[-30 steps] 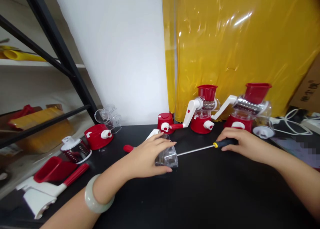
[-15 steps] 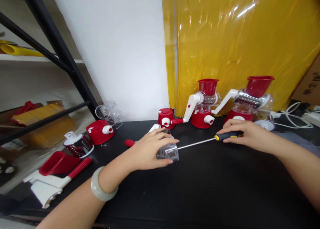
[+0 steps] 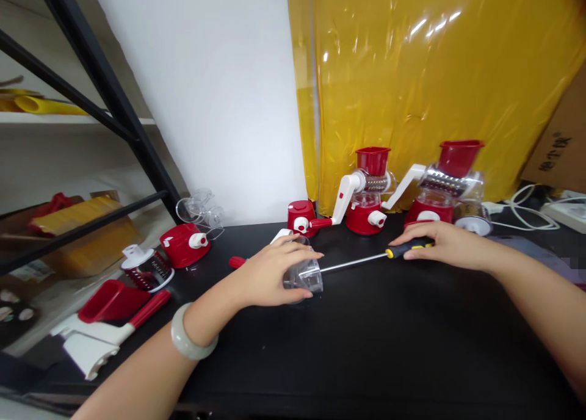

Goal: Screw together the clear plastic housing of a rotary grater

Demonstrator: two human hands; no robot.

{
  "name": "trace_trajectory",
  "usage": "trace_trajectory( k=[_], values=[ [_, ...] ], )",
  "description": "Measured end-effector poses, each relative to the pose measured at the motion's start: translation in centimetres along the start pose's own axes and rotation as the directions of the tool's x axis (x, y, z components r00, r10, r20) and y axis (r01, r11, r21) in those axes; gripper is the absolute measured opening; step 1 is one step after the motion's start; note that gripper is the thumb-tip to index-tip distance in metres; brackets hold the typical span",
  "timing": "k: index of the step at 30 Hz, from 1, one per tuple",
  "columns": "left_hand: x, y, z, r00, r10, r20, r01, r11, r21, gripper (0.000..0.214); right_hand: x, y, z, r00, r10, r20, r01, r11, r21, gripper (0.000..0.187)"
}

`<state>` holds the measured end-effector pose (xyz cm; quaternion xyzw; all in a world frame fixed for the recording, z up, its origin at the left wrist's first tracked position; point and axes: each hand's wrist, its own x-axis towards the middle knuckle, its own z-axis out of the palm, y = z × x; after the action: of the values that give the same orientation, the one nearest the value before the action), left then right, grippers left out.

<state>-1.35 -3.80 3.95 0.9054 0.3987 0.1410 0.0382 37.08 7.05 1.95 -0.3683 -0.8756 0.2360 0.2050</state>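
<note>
My left hand [image 3: 270, 273] is wrapped over a clear plastic housing [image 3: 307, 278] lying on the black table [image 3: 366, 347]. A red and white crank handle [image 3: 238, 262] pokes out behind that hand. My right hand [image 3: 444, 244] grips the black and yellow handle of a screwdriver [image 3: 403, 249]. The screwdriver's long metal shaft points left, and its tip goes into the open end of the clear housing. A pale bangle sits on my left wrist.
Two assembled red and white rotary graters [image 3: 368, 191] [image 3: 446, 185] and a red base [image 3: 302, 217] stand at the back by a yellow plastic curtain. Loose red bases, a drum [image 3: 146, 267], a red hopper [image 3: 110, 301] and clear parts [image 3: 201, 209] lie left. White cables [image 3: 526, 209] lie right.
Both hands keep their hold; my right hand and the screwdriver have lifted slightly. The view has shifted a little to the right.
</note>
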Motion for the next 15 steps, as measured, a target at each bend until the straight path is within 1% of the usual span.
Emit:
trace_trajectory(
  k=[3,7,9,13,15],
  values=[
    [0.0,-0.1,-0.1,1.000,0.006,0.015,-0.006,1.000,-0.012,0.067,-0.2,0.3,-0.1,0.999,0.021,-0.026,-0.018,0.994,0.109,0.041],
    [-0.1,-0.2,-0.3,1.000,0.009,0.015,-0.008,1.000,-0.027,0.066,-0.6,0.3,-0.7,0.999,0.005,-0.044,0.005,0.974,0.226,0.031],
    [-0.1,-0.2,-0.5,1.000,0.003,0.014,-0.003,1.000,-0.031,0.065,-0.8,0.1,-1.0,0.999,0.006,-0.042,0.005,0.964,0.268,0.030],
    [-0.2,-0.2,-0.7,1.000,0.012,0.014,-0.012,0.999,-0.040,0.063,-0.9,-0.1,-1.2,1.000,0.006,-0.014,-0.001,0.954,0.301,0.032],
    [-0.2,-0.2,-0.8,1.000,0.027,0.011,-0.026,0.999,-0.044,0.063,-0.8,0.1,-1.0,0.999,0.031,0.027,-0.037,0.952,0.303,0.032]
  ],
)
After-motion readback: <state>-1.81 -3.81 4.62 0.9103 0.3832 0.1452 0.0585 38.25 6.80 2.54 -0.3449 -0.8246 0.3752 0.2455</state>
